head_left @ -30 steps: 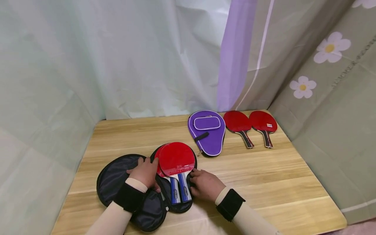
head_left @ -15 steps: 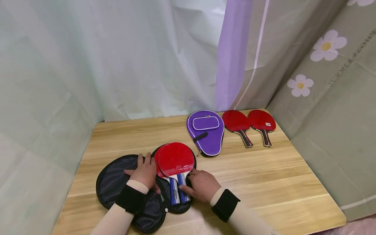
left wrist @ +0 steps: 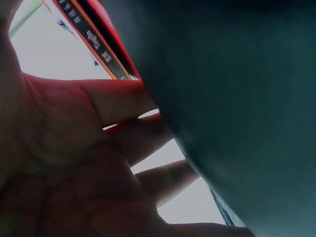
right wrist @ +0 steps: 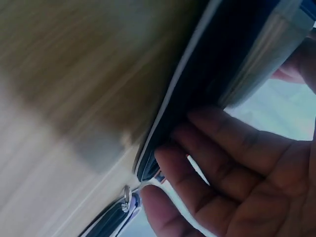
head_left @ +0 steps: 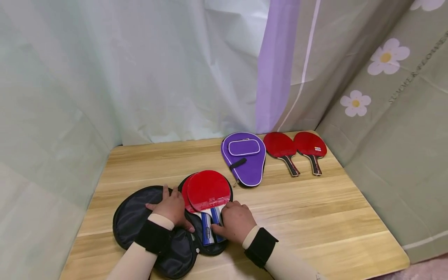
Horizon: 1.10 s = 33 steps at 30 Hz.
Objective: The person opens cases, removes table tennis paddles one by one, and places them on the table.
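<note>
A black table tennis bat case (head_left: 131, 214) lies unzipped and folded out flat on the table. Two red bats with blue-and-white handles overlap in its right half, the upper bat (head_left: 210, 190) covering much of the lower bat (head_left: 185, 195). My left hand (head_left: 170, 210) rests, fingers spread, on the inner side of the left flap, thumb by the hinge. My right hand (head_left: 238, 222) holds the upper bat's handle (right wrist: 276, 54) at its right side, thumb across it. In the right wrist view its fingers (right wrist: 217, 163) lie against the case's rim.
A purple bat case (head_left: 245, 167) with a small front pocket lies at the back of the wooden table (head_left: 297, 217). To its right are a red bat (head_left: 280, 144) and another red bat (head_left: 309, 144) with dark handles. Curtains (head_left: 168, 77) enclose the back and sides.
My right hand has shifted left, and its thumb has come over the upper bat's handle. My left hand stays on the flap. The bats keep their place in the case.
</note>
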{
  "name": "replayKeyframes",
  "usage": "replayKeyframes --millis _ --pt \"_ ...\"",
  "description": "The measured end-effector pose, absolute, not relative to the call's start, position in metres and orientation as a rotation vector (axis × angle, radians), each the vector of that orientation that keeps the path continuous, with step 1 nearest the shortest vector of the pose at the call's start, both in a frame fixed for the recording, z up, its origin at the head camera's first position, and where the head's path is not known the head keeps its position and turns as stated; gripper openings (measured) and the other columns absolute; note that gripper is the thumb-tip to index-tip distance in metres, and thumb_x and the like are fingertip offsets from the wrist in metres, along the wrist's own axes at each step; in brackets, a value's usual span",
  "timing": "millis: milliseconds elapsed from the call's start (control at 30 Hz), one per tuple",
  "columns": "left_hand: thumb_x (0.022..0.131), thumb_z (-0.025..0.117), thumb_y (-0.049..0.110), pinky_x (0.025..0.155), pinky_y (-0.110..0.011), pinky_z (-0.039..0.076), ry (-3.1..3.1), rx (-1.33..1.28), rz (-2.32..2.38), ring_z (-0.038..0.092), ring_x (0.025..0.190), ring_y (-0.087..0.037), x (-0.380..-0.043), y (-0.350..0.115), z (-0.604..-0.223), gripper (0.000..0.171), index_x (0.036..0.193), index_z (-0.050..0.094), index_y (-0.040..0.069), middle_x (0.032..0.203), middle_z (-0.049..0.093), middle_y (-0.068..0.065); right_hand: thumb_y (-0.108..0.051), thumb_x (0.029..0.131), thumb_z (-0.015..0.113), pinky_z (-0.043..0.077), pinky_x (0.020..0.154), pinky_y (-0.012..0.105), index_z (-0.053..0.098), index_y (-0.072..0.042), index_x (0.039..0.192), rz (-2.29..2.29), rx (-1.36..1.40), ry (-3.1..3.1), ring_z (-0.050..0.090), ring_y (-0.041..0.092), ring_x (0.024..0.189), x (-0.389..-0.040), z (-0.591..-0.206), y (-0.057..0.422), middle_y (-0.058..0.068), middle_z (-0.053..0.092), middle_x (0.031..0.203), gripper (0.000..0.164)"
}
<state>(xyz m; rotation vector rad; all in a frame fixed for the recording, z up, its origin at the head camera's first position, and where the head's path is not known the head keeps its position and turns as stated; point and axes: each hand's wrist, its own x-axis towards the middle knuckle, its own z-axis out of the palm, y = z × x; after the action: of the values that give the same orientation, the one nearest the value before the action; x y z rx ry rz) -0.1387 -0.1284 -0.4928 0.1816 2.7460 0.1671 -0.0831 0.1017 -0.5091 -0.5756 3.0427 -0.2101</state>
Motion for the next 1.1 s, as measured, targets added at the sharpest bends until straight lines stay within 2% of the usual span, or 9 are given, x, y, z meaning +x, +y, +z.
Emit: replayKeyframes --millis 67,233,400,533,667,867,1100 --pt "0.059 0.108 0.054 0.097 -0.106 0.031 2.722 0.192 0.195 0.014 0.170 -0.068 -0.139 -0.131 -0.491 0.134 0.160 0.051 -0.015 0.177 0.038 -0.038 -0.053 0.094 0.083 0.055 0.069 0.033 0.076 -0.010 0.081 -0.254 -0.551 3.039 0.065 0.018 0.082 -0.084 -0.509 0.100 0.001 0.071 0.088 0.045" --pt "0.058 0.109 0.051 0.103 -0.106 0.025 2.692 0.192 0.264 0.007 0.172 -0.068 -0.136 -0.137 -0.487 0.138 0.167 0.047 -0.009 0.182 0.032 -0.033 -0.044 0.091 0.088 0.046 0.057 0.027 0.065 -0.012 0.068 -0.434 -0.469 2.999 0.055 0.012 0.062 -0.086 -0.509 0.096 0.002 0.064 0.078 0.046" --pt "0.055 0.109 0.051 0.105 -0.106 0.022 2.704 0.217 0.292 0.006 0.172 -0.068 -0.132 -0.140 -0.486 0.141 0.168 0.046 -0.006 0.184 0.031 -0.032 -0.040 0.091 0.091 0.038 0.056 0.026 0.058 -0.015 0.062 -0.525 -0.408 2.981 0.048 0.011 0.059 -0.089 -0.510 0.095 -0.002 0.055 0.064 0.050" --pt "0.057 0.108 0.054 0.109 -0.104 0.022 2.709 0.196 0.279 0.008 0.173 -0.065 -0.133 -0.140 -0.488 0.141 0.169 0.046 -0.004 0.183 0.033 -0.030 -0.035 0.092 0.090 0.033 0.054 0.026 0.055 -0.016 0.059 -0.563 -0.395 2.964 0.045 0.011 0.055 -0.090 -0.511 0.096 -0.006 0.048 0.054 0.052" --pt "0.059 0.106 0.058 0.113 -0.102 0.021 2.705 0.164 0.266 0.009 0.175 -0.060 -0.133 -0.140 -0.491 0.142 0.172 0.044 0.000 0.185 0.034 -0.025 -0.032 0.092 0.091 0.034 0.053 0.027 0.055 -0.016 0.057 -0.579 -0.399 2.947 0.046 0.012 0.053 -0.091 -0.511 0.097 -0.006 0.047 0.053 0.052" --pt "0.057 0.106 0.060 0.113 -0.102 0.023 2.728 0.176 0.253 0.011 0.174 -0.060 -0.130 -0.139 -0.489 0.142 0.171 0.047 0.000 0.184 0.036 -0.026 -0.032 0.093 0.089 0.040 0.054 0.031 0.059 -0.014 0.059 -0.513 -0.436 2.980 0.049 0.014 0.056 -0.091 -0.511 0.101 -0.003 0.053 0.057 0.049" --pt "0.058 0.107 0.056 0.113 -0.102 0.026 2.726 0.176 0.232 0.011 0.174 -0.062 -0.130 -0.139 -0.488 0.138 0.169 0.048 -0.001 0.183 0.036 -0.028 -0.032 0.091 0.088 0.040 0.052 0.032 0.056 -0.018 0.059 -0.493 -0.486 2.992 0.049 0.012 0.055 -0.104 -0.552 0.110 -0.005 0.051 0.056 0.048"
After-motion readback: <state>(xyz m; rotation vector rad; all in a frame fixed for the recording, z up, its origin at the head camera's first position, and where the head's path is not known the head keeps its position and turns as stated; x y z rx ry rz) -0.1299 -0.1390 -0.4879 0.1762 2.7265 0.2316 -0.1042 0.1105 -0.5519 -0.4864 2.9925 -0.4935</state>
